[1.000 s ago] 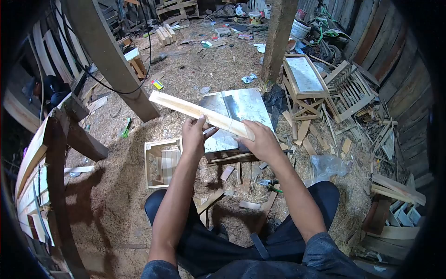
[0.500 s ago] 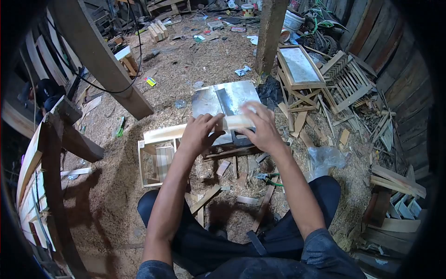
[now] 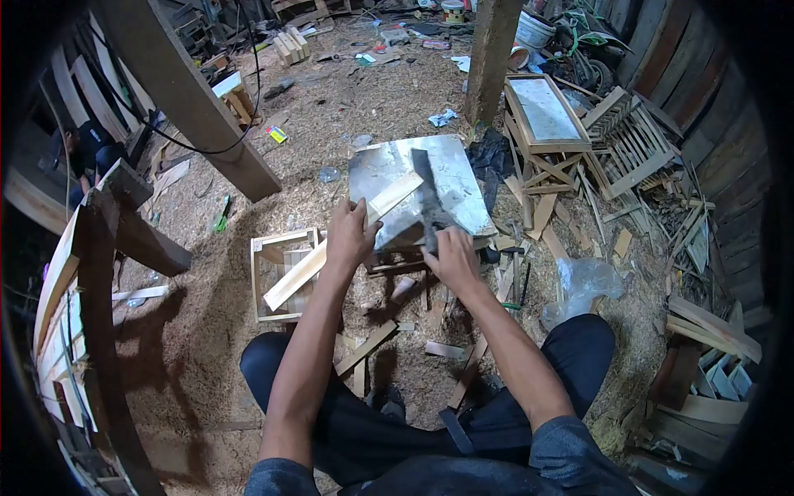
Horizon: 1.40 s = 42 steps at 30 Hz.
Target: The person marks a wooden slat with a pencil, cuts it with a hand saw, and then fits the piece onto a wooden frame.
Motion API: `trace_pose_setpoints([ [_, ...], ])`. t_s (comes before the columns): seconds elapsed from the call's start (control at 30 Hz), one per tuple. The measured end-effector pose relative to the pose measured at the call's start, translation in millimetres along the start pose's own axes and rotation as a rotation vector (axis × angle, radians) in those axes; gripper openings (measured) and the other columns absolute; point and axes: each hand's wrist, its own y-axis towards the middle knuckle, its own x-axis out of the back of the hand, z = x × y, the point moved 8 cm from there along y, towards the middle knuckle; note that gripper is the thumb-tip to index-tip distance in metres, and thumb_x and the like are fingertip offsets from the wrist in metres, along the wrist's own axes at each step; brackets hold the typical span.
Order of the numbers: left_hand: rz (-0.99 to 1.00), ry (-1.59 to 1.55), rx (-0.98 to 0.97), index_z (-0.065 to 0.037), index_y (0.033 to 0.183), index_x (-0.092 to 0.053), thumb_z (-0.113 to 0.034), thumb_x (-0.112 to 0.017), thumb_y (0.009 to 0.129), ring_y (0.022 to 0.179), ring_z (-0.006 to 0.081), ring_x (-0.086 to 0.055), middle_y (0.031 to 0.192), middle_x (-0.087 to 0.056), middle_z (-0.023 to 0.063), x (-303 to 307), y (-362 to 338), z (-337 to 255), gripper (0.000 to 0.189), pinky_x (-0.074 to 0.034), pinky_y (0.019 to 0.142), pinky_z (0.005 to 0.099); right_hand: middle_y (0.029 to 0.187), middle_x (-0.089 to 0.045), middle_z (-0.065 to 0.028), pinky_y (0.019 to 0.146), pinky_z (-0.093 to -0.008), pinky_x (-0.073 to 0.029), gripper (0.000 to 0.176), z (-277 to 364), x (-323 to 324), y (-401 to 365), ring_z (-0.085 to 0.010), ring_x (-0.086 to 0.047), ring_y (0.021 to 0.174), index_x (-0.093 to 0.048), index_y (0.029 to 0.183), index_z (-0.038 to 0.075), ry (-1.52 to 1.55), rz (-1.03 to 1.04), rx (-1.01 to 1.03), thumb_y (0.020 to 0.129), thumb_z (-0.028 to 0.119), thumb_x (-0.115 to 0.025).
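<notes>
My left hand (image 3: 351, 236) is wrapped round a pale wooden strip (image 3: 297, 277), which slants from low left up over a metal-topped work block (image 3: 459, 169). My right hand (image 3: 453, 256) grips the handle end of a dark, flat-bladed tool, a saw or long blade (image 3: 423, 178), whose blade points away from me over the metal sheet, just right of the strip's far end. Under the strip's near end stands a small open wooden frame box (image 3: 258, 285) on the ground.
Wood offcuts (image 3: 447, 350) lie between my legs. A plastic bag (image 3: 583, 289) is at the right, near a framed panel (image 3: 546, 107) on a stand. Posts (image 3: 194, 107) rise at the left and back. Another person (image 3: 93, 149) crouches far left.
The strip has turned from nearly level to a slant, held by my left hand only. My right hand has left the strip, moved down and now holds the dark tool.
</notes>
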Motion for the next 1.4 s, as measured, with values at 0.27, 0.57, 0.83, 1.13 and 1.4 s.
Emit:
trace_pose_setpoints([
  [0.27,0.073,-0.029,-0.296,-0.001,0.131,-0.060,-0.021,-0.077,0.081,0.101,0.0371,-0.058,0.108,-0.061,0.0184,-53.9,8.0,-24.6,0.057,-0.049,0.088,0.0447,0.070,-0.057,-0.0036,0.058,-0.0339,-0.043,0.039,-26.9,97.2,-32.6,-0.0147,-0.052,0.060,-0.058,0.089,0.001,0.707,-0.604,-0.469,0.100,0.038,-0.062],
  [0.57,0.051,0.125,-0.517,-0.011,0.137,-0.056,-0.036,-0.070,0.088,0.112,0.0299,-0.053,0.116,-0.057,0.0121,-106.9,-5.9,-43.0,0.056,-0.045,0.090,0.0430,0.061,-0.051,-0.0011,0.052,-0.0293,-0.037,0.032,-20.0,20.6,-115.5,-0.0091,-0.049,0.057,-0.057,0.085,0.002,0.896,-0.426,-0.701,0.101,0.029,-0.057],
  [0.83,0.112,-0.246,-0.436,-0.008,0.115,-0.067,-0.022,-0.077,0.080,0.104,0.0352,-0.057,0.110,-0.061,0.0154,-115.3,6.7,-42.0,0.039,-0.045,0.089,0.0455,0.062,-0.052,-0.0030,0.051,-0.0301,-0.040,0.036,5.7,1.0,-117.4,-0.0134,-0.051,0.053,-0.050,0.079,0.004,1.001,-0.382,-0.776,0.101,0.031,-0.055],
  [1.13,0.148,-0.163,-0.503,-0.009,0.114,-0.065,-0.024,-0.075,0.084,0.107,0.0348,-0.057,0.115,-0.060,0.0146,-121.1,11.0,-61.3,0.036,-0.045,0.091,0.0454,0.066,-0.055,-0.0017,0.062,-0.0285,-0.045,0.032,-17.6,-10.5,-125.9,-0.0111,-0.050,0.059,-0.062,0.089,0.000,1.209,-0.238,-0.868,0.101,0.028,-0.052],
  [1.4,0.148,-0.161,-0.405,-0.010,0.120,-0.066,-0.029,-0.072,0.088,0.110,0.0347,-0.056,0.115,-0.061,0.0149,-120.1,6.8,-63.1,0.038,-0.043,0.095,0.0447,0.061,-0.056,-0.0067,0.058,-0.0336,-0.044,0.035,-21.4,1.7,-125.0,-0.0171,-0.054,0.057,-0.059,0.083,0.000,0.954,-0.242,-0.857,0.101,0.030,-0.054],
])
